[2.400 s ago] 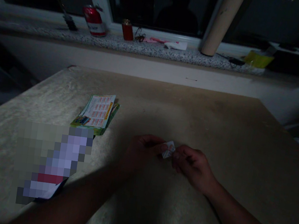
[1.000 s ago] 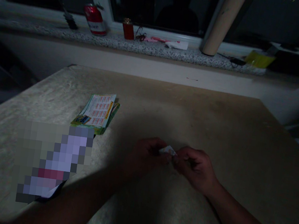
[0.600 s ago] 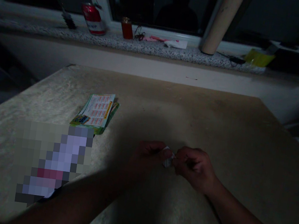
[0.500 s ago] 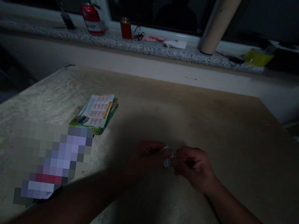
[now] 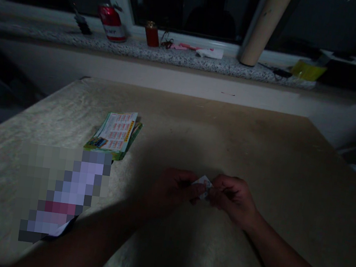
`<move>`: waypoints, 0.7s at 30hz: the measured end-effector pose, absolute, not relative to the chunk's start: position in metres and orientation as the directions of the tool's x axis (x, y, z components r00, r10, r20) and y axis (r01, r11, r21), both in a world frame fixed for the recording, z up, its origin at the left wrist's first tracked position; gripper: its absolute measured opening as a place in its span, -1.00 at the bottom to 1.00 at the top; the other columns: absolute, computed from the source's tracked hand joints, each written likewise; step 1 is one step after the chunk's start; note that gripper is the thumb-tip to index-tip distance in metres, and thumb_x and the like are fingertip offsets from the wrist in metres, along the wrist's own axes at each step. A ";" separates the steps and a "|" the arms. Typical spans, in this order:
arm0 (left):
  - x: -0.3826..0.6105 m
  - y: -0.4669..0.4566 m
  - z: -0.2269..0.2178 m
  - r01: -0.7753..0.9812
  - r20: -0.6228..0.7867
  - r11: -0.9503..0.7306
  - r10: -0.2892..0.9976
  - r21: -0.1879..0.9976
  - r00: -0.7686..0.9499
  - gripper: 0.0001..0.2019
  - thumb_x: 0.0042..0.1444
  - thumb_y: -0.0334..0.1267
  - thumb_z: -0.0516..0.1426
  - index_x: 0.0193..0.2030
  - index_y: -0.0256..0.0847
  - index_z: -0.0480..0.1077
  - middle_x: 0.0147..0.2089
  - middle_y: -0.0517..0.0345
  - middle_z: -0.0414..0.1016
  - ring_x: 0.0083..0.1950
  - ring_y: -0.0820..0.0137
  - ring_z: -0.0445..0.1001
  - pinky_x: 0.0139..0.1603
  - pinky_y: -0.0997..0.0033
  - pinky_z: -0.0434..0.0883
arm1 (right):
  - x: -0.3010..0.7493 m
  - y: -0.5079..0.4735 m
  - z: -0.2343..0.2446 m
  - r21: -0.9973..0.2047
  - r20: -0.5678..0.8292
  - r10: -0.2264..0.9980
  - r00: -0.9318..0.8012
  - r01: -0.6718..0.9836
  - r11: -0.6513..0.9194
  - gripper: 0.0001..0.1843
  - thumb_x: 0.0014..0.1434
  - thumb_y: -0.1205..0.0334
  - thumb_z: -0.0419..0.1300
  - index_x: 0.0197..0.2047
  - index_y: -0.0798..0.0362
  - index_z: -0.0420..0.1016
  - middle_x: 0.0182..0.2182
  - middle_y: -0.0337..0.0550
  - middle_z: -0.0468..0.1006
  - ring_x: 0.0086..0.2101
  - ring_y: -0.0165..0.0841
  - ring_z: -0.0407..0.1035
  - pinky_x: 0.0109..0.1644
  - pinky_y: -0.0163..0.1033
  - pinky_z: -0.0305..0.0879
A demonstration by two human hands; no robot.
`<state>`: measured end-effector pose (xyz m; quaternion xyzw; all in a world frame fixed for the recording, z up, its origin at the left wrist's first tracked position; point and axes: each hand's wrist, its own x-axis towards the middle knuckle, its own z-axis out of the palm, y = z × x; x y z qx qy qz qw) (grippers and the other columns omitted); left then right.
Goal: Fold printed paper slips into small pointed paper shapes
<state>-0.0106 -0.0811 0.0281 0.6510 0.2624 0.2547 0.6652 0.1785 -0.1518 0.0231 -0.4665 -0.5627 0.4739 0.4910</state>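
A small folded piece of paper (image 5: pixel 204 183), whitish with faint print, is held between both hands above the table. My left hand (image 5: pixel 175 188) pinches its left side, thumb on top. On its right side my right hand (image 5: pixel 230 197) grips it between thumb and curled fingers. The paper shows a pointed top corner; the fingers hide its side edges. To the left lies a stack of printed leaflets (image 5: pixel 114 131). Nearer my left forearm is a phone-like object (image 5: pixel 75 185), blurred by pixelation.
The table (image 5: pixel 230 131) runs back to a wall below a granite windowsill (image 5: pixel 181 58). On the sill stand a red can (image 5: pixel 112 24), a small orange-red jar (image 5: pixel 152 34), a crumpled white paper (image 5: pixel 210 53), a cardboard tube (image 5: pixel 262 30) and a yellow item (image 5: pixel 308 70).
The paper has turned between my fingers and now shows a wider, diamond-like face. Both hands stay in nearly the same place. The view has shifted very slightly.
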 end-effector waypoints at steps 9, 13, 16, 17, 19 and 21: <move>-0.007 -0.082 0.024 0.033 -0.114 0.140 0.621 0.990 0.776 -0.64 0.15 0.02 0.24 -0.37 -0.32 0.52 -0.47 0.14 0.51 -0.44 0.47 0.45 -0.39 0.51 0.35 | 0.180 -0.153 0.028 -0.998 0.064 0.997 -0.045 0.012 0.065 -0.61 0.21 0.07 0.27 -0.55 0.10 0.41 -0.71 -0.27 0.38 -0.66 -0.52 0.15 -0.59 -0.40 0.02; -0.007 -0.082 0.025 0.002 -0.096 0.155 0.600 0.988 0.794 -0.64 0.17 -0.02 0.24 -0.44 -0.33 0.51 -0.51 0.15 0.48 -0.48 0.51 0.42 -0.40 0.53 0.34 | 0.179 -0.153 0.030 -0.996 0.014 0.999 -0.044 -0.085 0.010 -0.64 0.20 0.05 0.28 -0.51 0.10 0.44 -0.73 -0.29 0.38 -0.71 -0.53 0.15 -0.63 -0.40 0.01; -0.008 -0.082 0.027 -0.025 -0.093 0.185 0.601 0.982 0.794 -0.65 0.15 -0.04 0.26 -0.45 -0.33 0.50 -0.55 0.18 0.45 -0.53 0.52 0.38 -0.46 0.54 0.31 | 0.177 -0.152 0.032 -0.991 -0.008 0.998 -0.062 -0.133 -0.016 -0.65 0.18 0.05 0.30 -0.50 0.11 0.45 -0.73 -0.29 0.40 -0.72 -0.53 0.16 -0.64 -0.41 0.02; -0.008 -0.082 0.028 -0.033 -0.102 0.211 0.598 0.977 0.795 -0.65 0.13 -0.03 0.27 -0.46 -0.32 0.50 -0.57 0.19 0.44 -0.55 0.53 0.37 -0.49 0.54 0.30 | 0.176 -0.152 0.032 -0.989 -0.009 0.998 -0.070 -0.146 -0.019 -0.65 0.18 0.05 0.30 -0.50 0.11 0.45 -0.73 -0.29 0.40 -0.72 -0.53 0.17 -0.64 -0.41 0.03; -0.008 -0.082 0.029 -0.040 -0.127 0.256 0.600 0.966 0.790 -0.63 0.10 0.00 0.29 -0.48 -0.32 0.49 -0.58 0.18 0.44 -0.57 0.51 0.36 -0.51 0.52 0.30 | 0.175 -0.152 0.033 -0.986 -0.011 0.997 -0.082 -0.163 -0.024 -0.65 0.18 0.05 0.31 -0.50 0.10 0.45 -0.73 -0.30 0.40 -0.72 -0.53 0.17 -0.63 -0.40 0.04; -0.008 -0.082 0.029 -0.046 -0.128 0.258 0.617 0.965 0.776 -0.60 0.12 0.03 0.26 -0.48 -0.33 0.51 -0.58 0.13 0.47 -0.56 0.48 0.39 -0.48 0.49 0.32 | 0.175 -0.152 0.033 -0.985 -0.011 0.996 -0.093 -0.171 -0.027 -0.66 0.17 0.05 0.31 -0.50 0.10 0.45 -0.73 -0.30 0.40 -0.72 -0.53 0.16 -0.64 -0.40 0.03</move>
